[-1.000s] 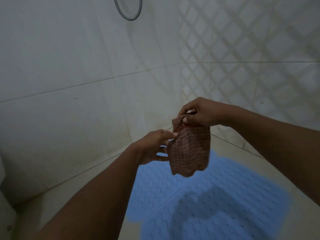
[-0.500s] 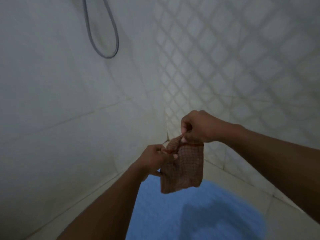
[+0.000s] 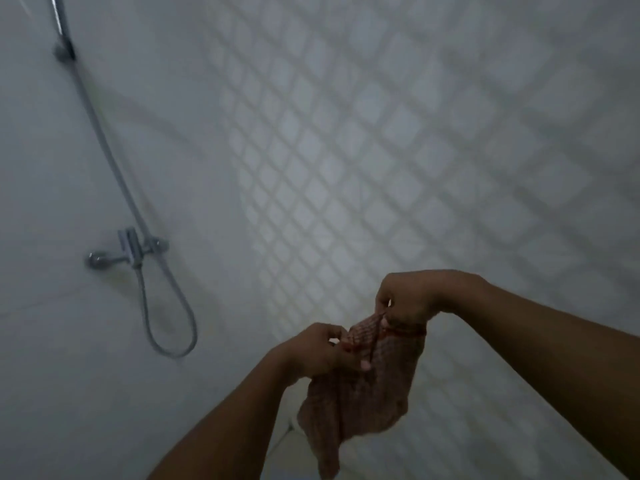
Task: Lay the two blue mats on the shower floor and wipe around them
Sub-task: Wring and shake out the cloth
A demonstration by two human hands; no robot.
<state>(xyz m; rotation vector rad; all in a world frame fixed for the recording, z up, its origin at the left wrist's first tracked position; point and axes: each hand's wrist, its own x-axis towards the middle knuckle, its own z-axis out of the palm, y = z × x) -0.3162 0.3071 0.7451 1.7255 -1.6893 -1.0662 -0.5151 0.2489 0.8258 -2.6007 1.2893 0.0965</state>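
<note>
A reddish-brown checked cloth [image 3: 363, 403] hangs in front of me, low in the frame. My left hand [image 3: 318, 351] pinches its upper left edge. My right hand [image 3: 405, 301] grips the top edge a little higher and to the right. The cloth droops in loose folds below both hands. Only a thin blue sliver of a mat [image 3: 294, 477] shows at the bottom edge; the rest of the mats and the floor are out of view.
A chrome shower mixer [image 3: 130, 252] is fixed to the left wall, with a grey hose [image 3: 166, 327] looping down beneath it and running up to a bracket [image 3: 64, 51]. Diamond-patterned tiles [image 3: 398, 150] cover the right wall. The two walls meet in a corner behind the cloth.
The view has swung upward, so the blue mats have dropped almost out of sight and the mixer has come into view. Both hands still hold the cloth, now spread a little wider.
</note>
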